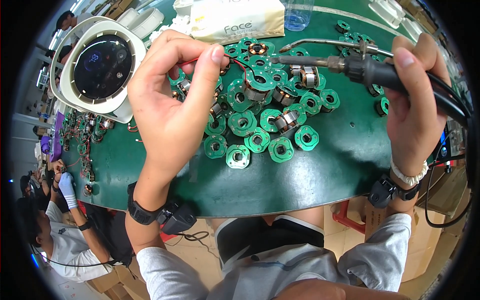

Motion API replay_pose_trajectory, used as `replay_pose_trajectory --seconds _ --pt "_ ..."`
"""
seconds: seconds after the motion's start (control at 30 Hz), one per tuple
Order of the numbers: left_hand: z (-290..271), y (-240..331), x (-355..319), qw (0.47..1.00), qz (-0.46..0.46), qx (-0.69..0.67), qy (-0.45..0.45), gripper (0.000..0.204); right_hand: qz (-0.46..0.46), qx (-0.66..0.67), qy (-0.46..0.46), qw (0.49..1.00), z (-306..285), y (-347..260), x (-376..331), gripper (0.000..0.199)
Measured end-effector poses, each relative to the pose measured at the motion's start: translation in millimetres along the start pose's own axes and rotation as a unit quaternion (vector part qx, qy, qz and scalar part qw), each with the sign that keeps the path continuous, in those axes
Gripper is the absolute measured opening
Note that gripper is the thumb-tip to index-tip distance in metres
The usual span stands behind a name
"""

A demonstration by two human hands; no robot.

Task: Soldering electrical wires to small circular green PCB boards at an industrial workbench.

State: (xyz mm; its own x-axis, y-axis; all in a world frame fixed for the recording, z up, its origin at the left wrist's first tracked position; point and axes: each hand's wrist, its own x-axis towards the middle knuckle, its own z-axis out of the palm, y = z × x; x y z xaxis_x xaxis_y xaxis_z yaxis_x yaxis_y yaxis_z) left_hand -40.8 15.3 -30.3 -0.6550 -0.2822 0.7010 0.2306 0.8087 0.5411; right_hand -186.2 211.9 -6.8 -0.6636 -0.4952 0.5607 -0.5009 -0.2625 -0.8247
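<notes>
The glossy green work table (345, 170) carries a cluster of green octagonal circuit boards fitted with copper-wound motor cores (281, 148); seated co-workers (75, 245) occupy the room at left. The left hand (172, 97) is raised, palm showing, thumb and forefinger pinched on a thin red wire (188, 62). The right hand (417, 107) grips a black-handled soldering iron with a grey metal barrel (356, 68). The iron lies over the cluster, long axis nearly horizontal, tip pointing left; tip contact cannot be determined.

A grey shirt (250, 275) tops black shorts (297, 236), with black wrist straps (141, 210) and cream scrunchie (411, 178).
</notes>
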Motion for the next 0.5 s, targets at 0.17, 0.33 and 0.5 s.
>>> replay_pose_trajectory --seconds 0.17,0.33,0.5 --pt "6 -1 2 0.997 -0.007 -0.059 0.038 0.01 0.023 0.008 0.02 1.0 4 -3 0 0.027" --pt "4 -2 2 0.997 -0.019 -0.065 0.025 0.012 0.056 0.053 0.003 0.997 16 -4 -3 0.025" --pt "0 1 1 0.998 -0.046 -0.05 -0.011 0.018 0.033 0.067 -0.039 0.996 20 -10 -6 0.024"
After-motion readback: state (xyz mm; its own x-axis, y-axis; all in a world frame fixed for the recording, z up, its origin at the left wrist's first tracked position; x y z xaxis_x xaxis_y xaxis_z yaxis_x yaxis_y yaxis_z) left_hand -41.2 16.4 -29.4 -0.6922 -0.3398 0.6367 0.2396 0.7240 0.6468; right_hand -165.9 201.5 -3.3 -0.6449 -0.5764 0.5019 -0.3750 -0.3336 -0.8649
